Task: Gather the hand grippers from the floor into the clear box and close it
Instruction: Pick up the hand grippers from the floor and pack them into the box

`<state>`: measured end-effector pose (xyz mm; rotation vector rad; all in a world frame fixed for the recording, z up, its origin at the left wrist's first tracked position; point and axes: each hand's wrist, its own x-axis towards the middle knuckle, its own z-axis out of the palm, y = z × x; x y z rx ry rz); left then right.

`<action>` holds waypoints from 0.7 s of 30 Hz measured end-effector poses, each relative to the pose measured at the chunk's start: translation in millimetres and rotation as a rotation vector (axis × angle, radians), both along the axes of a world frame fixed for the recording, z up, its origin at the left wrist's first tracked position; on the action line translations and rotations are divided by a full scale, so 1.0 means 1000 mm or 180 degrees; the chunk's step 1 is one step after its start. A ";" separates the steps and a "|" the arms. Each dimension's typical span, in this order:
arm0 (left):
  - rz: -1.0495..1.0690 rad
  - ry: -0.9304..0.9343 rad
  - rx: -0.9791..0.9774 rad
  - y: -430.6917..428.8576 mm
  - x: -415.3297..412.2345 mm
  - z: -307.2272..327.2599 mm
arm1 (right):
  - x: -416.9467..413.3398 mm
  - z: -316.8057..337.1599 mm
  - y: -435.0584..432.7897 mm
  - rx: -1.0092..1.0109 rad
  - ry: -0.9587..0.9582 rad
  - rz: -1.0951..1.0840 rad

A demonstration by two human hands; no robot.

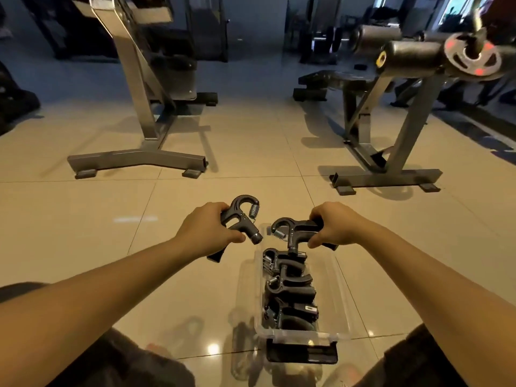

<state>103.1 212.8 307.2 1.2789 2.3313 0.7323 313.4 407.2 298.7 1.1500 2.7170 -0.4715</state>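
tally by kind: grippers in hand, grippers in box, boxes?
Hand grippers held: 2, one in the left hand, one in the right hand
Hand grippers in the clear box: about 4; they overlap, so not certain
Clear boxes: 1
Total: about 7

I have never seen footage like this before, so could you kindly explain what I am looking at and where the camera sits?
There is no machine here: the single picture comes from a wide-angle camera on a person's head, looking down at their bare arms. The left hand holds one black hand gripper, a spring-loaded squeeze trainer. The right hand holds a second gripper above the far end of a clear box on the tiled floor. Several more grippers already lie inside it. Behind stand gym machines.
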 end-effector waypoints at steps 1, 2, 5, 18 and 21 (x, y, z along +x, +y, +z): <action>0.0049 -0.0056 -0.0038 0.004 -0.004 -0.008 | -0.005 -0.009 0.009 -0.0014 -0.0095 0.0017; 0.0093 -0.0116 -0.0082 0.008 -0.008 -0.016 | -0.011 -0.019 0.018 -0.0028 -0.0198 0.0032; 0.0124 -0.0216 -0.0203 0.021 -0.018 -0.034 | -0.027 -0.061 0.036 -0.0115 -0.0373 -0.0041; 0.0217 -0.0301 -0.0523 0.066 -0.052 -0.083 | -0.042 -0.220 0.075 -0.0539 -0.0040 -0.0529; 0.0176 -0.0327 -0.0648 0.069 -0.055 -0.091 | -0.046 -0.233 0.077 -0.0485 0.0097 -0.0519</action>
